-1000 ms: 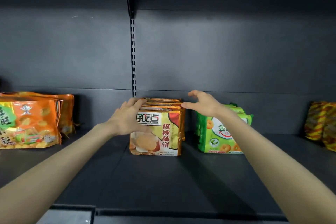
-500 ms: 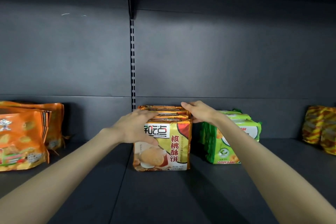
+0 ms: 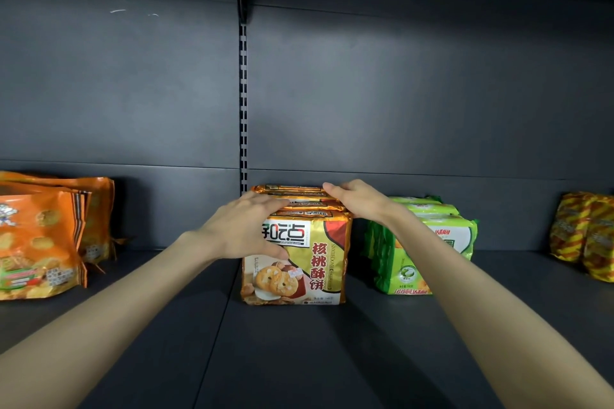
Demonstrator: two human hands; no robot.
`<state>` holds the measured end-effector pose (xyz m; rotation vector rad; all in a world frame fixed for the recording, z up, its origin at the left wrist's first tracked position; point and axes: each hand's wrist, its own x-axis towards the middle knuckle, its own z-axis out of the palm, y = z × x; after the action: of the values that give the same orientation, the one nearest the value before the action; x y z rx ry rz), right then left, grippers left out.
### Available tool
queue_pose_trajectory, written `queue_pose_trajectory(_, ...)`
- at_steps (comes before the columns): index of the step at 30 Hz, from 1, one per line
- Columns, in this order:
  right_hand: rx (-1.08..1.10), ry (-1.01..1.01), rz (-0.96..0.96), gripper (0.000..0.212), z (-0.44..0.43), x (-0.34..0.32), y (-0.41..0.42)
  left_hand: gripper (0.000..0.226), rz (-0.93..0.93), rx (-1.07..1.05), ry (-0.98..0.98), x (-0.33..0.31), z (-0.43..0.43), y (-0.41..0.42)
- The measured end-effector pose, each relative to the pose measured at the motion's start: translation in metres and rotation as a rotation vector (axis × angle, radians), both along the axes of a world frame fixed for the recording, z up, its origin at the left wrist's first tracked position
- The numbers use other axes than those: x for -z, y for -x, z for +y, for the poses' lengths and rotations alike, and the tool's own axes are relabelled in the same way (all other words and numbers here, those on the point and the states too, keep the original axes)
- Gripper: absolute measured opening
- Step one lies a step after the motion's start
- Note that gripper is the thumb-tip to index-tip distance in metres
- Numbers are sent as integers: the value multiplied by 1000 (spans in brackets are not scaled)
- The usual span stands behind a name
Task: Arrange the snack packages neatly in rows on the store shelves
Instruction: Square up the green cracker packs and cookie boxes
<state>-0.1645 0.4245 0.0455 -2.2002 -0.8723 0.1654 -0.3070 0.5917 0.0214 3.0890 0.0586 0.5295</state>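
A row of several gold walnut-cookie packs (image 3: 319,262) stands upright at the middle of the dark shelf (image 3: 299,359), one behind another. My left hand (image 3: 242,229) lies against the row's top left, fingers over the front pack's upper corner and thumb on its face. My right hand (image 3: 357,197) rests flat on the top right of the rear packs. Both hands press on the row from either side. A row of green packs (image 3: 442,242) stands just to the right, partly hidden by my right forearm.
Orange snack bags (image 3: 40,236) stand at the left end of the shelf. Yellow-and-red striped bags (image 3: 588,236) sit at the far right. A slotted upright (image 3: 243,103) runs down the grey back panel behind the gold packs. Bare shelf lies in front.
My right hand has come down from above the packs onto their top right edge. The left hand has stayed on the front pack. The view has shifted slightly, so the packs sit lower in frame.
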Motion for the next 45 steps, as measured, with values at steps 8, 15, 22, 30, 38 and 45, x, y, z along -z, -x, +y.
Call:
queue_pose_trajectory(8,-69,55,-9,60,-12,-2,2,95,13,-19,9,0,1,-3)
queue_pose_trajectory(15,-206,212,-80,104,-29,-7,16,120,-285,-3,250,21,2,7)
queue_pose_trajectory(22,-181,430,-292,123,-21,3,24,137,-230,41,985,68,4,15)
queue_pose_trajectory(30,-188,345,-383,119,-13,16,18,107,-186,115,944,80,9,6)
queue_pose_trajectory(38,-184,329,-397,117,-10,19,14,105,-212,66,895,83,11,0)
queue_pose_trajectory(45,-158,367,-400,116,-11,16,20,99,-137,5,834,83,16,4)
